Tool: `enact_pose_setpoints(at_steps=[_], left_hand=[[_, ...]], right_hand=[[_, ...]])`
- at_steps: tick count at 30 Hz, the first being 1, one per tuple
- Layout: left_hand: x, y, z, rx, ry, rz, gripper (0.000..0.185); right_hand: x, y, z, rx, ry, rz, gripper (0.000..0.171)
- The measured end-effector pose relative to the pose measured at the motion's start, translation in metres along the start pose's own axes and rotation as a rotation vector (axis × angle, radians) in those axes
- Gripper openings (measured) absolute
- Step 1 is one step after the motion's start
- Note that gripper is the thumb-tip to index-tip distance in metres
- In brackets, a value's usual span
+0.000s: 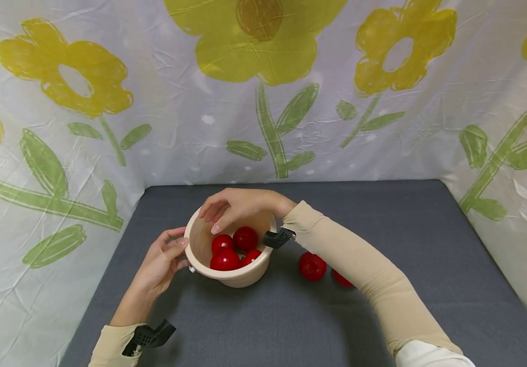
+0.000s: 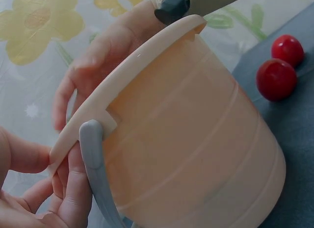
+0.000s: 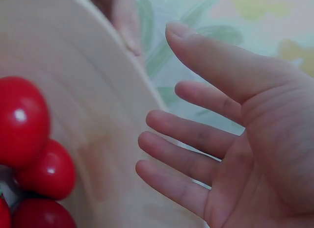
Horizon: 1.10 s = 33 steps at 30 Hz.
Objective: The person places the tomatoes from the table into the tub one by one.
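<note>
A beige plastic bucket leans on the table with its mouth towards me. My left hand pinches its rim on the left, thumb on one side and fingers on the other, beside the grey handle. Several shiny red round fruits lie inside the bucket; a bit of green shows near one of them in the right wrist view. Over the bucket's mouth is my right hand, its fingers spread and loosely bent, with nothing in them in the right wrist view.
Two more red fruits sit on the dark grey table to the bucket's right: one red fruit in full view, the other partly behind my right forearm. A white cloth with printed yellow flowers hangs around the table.
</note>
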State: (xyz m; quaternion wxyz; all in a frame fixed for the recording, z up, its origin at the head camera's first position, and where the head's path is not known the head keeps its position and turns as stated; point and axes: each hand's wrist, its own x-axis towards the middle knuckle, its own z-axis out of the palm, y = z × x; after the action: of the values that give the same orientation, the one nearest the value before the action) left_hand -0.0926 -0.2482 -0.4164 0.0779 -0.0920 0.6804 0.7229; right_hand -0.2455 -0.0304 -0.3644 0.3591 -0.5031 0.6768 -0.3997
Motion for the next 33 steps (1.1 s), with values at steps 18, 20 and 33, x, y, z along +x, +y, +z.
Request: enact_pose_setpoints(at_steps=[18, 20, 33], left_hand=[[0.0, 0.001, 0.001, -0.003, 0.017, -0.001, 0.036], [0.0, 0.002, 0.001, -0.001, 0.019, -0.002, 0.035], [0.0, 0.001, 0.002, 0.008, 0.032, -0.016, 0.035]], right_hand=[[-0.135, 0.002, -0.017, -0.07, 0.262, 0.063, 0.057], [-0.151, 0.009, -0.013, -0.067, 0.301, 0.076, 0.057], [-0.206, 0.063, 0.036, -0.098, 0.389, 0.169, 0.058]])
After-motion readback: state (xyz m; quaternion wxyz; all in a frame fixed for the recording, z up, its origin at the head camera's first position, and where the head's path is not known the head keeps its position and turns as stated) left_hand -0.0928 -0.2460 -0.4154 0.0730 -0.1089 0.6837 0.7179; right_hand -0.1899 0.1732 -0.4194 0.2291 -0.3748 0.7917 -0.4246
